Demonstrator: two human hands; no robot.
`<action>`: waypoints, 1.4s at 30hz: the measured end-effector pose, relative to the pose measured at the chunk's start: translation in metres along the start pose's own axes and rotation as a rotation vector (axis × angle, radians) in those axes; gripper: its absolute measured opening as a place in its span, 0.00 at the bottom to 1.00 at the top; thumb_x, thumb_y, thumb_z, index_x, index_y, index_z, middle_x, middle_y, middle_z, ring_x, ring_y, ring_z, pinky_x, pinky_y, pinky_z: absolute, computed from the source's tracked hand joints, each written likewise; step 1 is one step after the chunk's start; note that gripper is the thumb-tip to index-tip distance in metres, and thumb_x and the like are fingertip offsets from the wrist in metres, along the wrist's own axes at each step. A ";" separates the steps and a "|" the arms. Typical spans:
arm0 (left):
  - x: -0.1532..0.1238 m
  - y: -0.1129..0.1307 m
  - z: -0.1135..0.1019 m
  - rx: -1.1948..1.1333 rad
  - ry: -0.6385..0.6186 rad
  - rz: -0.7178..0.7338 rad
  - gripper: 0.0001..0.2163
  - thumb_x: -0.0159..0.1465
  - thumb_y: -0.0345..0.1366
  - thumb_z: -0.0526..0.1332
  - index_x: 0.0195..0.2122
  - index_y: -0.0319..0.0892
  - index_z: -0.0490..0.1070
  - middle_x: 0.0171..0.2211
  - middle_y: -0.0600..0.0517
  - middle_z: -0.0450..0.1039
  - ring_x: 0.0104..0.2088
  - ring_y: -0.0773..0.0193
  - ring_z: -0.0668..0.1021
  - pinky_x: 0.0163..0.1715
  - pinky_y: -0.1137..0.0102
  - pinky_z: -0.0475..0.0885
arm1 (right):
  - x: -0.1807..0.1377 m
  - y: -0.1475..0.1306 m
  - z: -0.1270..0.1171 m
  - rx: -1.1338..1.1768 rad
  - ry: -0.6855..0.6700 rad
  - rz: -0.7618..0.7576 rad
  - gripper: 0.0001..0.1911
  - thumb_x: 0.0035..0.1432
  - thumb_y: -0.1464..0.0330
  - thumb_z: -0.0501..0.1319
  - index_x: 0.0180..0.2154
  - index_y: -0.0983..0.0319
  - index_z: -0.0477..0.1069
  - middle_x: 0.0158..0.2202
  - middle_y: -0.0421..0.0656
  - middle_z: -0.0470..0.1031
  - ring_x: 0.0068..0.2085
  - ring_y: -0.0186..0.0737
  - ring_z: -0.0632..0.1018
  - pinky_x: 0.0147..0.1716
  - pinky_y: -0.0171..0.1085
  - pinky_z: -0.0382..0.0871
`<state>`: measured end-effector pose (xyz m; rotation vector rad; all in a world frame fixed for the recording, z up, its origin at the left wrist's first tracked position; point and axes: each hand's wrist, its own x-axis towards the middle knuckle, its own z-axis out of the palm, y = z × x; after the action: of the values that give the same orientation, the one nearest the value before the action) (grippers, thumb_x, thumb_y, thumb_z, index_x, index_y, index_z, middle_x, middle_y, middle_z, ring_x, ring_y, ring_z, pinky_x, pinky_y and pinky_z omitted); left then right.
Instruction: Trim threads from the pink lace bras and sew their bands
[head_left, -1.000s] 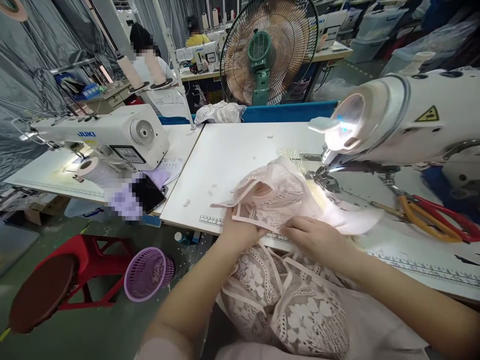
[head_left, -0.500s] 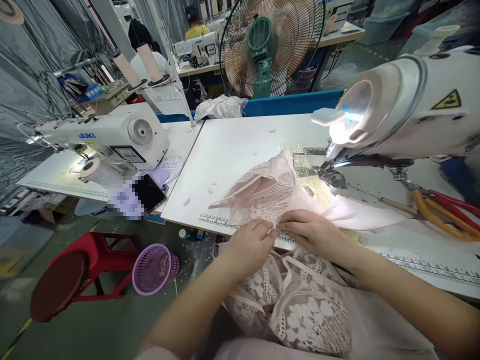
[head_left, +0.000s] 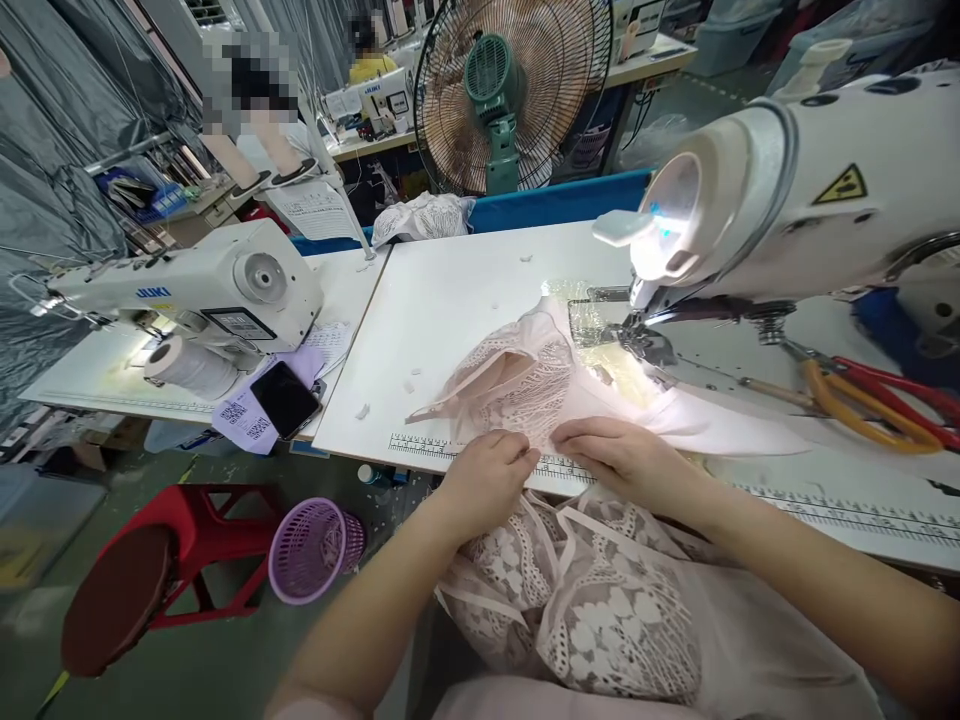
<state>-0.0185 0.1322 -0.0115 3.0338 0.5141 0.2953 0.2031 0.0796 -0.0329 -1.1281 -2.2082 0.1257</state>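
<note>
A pale pink lace bra (head_left: 525, 385) lies on the white table under the sewing machine's needle area, one cup standing up and a smooth band running to the right. At its front edge, my left hand (head_left: 491, 478) pinches the fabric with curled fingers. Just to the right, my right hand (head_left: 626, 462) grips the same edge, thumb tucked under the fingers. A small gap separates the two hands. More lace pieces (head_left: 619, 610) are heaped in my lap below them. The fingertips hide the exact bit of fabric they hold.
The lit sewing machine head (head_left: 697, 220) overhangs the right side. Orange-handled scissors (head_left: 862, 410) and a red-handled tool (head_left: 900, 385) lie right of it. A second sewing machine (head_left: 202, 285), a phone (head_left: 285, 400) and a thread cone (head_left: 191, 368) are left. A fan (head_left: 502, 100) stands behind.
My hands have moved slightly apart along the bra's front edge, where their fingertips met before. The whole view has shifted a little.
</note>
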 end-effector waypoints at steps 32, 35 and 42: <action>0.003 0.005 -0.019 0.221 -0.212 0.066 0.14 0.69 0.29 0.46 0.52 0.37 0.65 0.44 0.45 0.71 0.43 0.56 0.72 0.39 0.63 0.68 | 0.005 -0.015 -0.015 -0.330 -0.292 -0.179 0.20 0.55 0.84 0.50 0.47 0.70 0.72 0.45 0.52 0.74 0.46 0.45 0.74 0.41 0.40 0.74; 0.001 0.003 -0.018 0.210 -0.190 0.053 0.15 0.69 0.30 0.46 0.53 0.38 0.65 0.46 0.45 0.71 0.44 0.56 0.71 0.42 0.61 0.66 | 0.006 -0.017 -0.016 -0.340 -0.307 -0.181 0.22 0.52 0.86 0.51 0.47 0.70 0.72 0.44 0.52 0.74 0.45 0.45 0.75 0.39 0.40 0.75; -0.003 0.001 -0.012 0.206 -0.168 0.022 0.15 0.69 0.33 0.48 0.54 0.43 0.65 0.49 0.45 0.70 0.47 0.55 0.71 0.42 0.60 0.66 | 0.012 -0.020 -0.016 -0.402 -0.378 -0.192 0.23 0.45 0.85 0.55 0.44 0.68 0.74 0.42 0.51 0.75 0.41 0.45 0.77 0.33 0.39 0.77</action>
<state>-0.0229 0.1302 0.0000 3.2243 0.5291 -0.0140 0.1937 0.0730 -0.0071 -1.1629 -2.7539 -0.2139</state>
